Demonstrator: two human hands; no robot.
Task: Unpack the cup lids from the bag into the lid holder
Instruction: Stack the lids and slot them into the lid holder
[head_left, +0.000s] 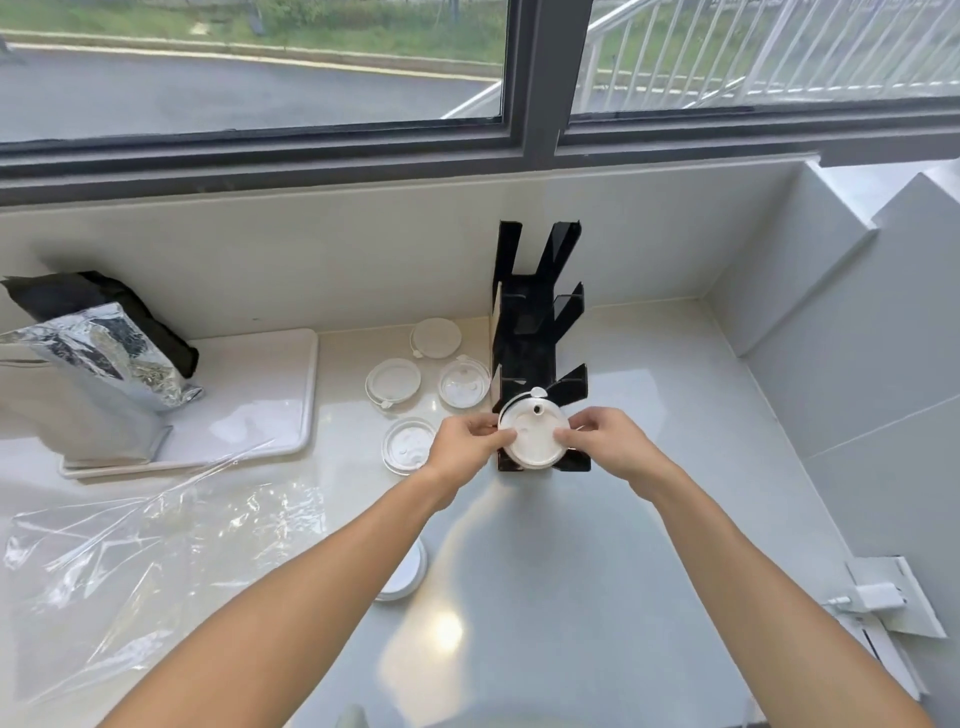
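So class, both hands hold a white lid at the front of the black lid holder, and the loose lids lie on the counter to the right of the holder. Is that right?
One detail is wrong. The head view shows the loose lids lying left of the holder, not right. The rest stands: the left hand and right hand hold a white lid at the holder's front.

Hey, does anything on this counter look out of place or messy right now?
Yes. Four lids lie loose on the counter left of the holder, and a fifth sits partly hidden under the left forearm. The empty clear bag lies crumpled. Both hands hold one lid at the holder.
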